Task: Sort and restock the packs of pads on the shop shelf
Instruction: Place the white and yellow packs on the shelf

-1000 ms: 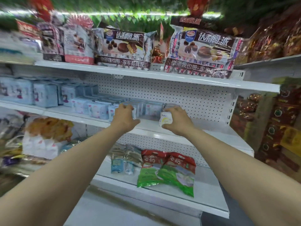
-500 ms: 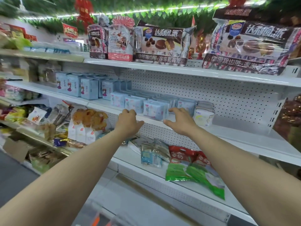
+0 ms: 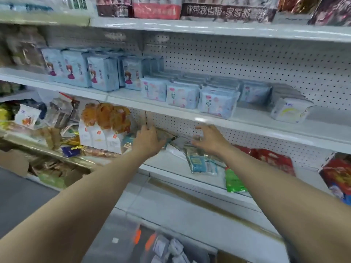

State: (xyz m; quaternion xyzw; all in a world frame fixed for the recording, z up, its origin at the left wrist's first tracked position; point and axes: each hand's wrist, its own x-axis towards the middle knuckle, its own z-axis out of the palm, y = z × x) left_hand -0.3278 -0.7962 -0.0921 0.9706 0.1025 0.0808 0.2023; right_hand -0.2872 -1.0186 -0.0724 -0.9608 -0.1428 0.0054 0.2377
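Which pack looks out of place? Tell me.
The white pack at the right end of the pad shelf: its design differs from the blue packs beside it, and it sits askew to their rows.

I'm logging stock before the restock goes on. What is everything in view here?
tall pad packs: about five, pale blue, middle shelf left, upright
flat pad packs: several rows, pale blue and pink, middle shelf centre
white pad pack: one in front, middle shelf right
snack bags: several, brown and pink, top shelf
orange-and-white bags: about three, lower shelf left
teal sachets: a few, lower shelf
red-and-green bags: count unclear, partly behind the right forearm
grey packets: blurred, lower shelf back
left hand: at grey packets, grip unclear
right hand: fingers spread over grey packets
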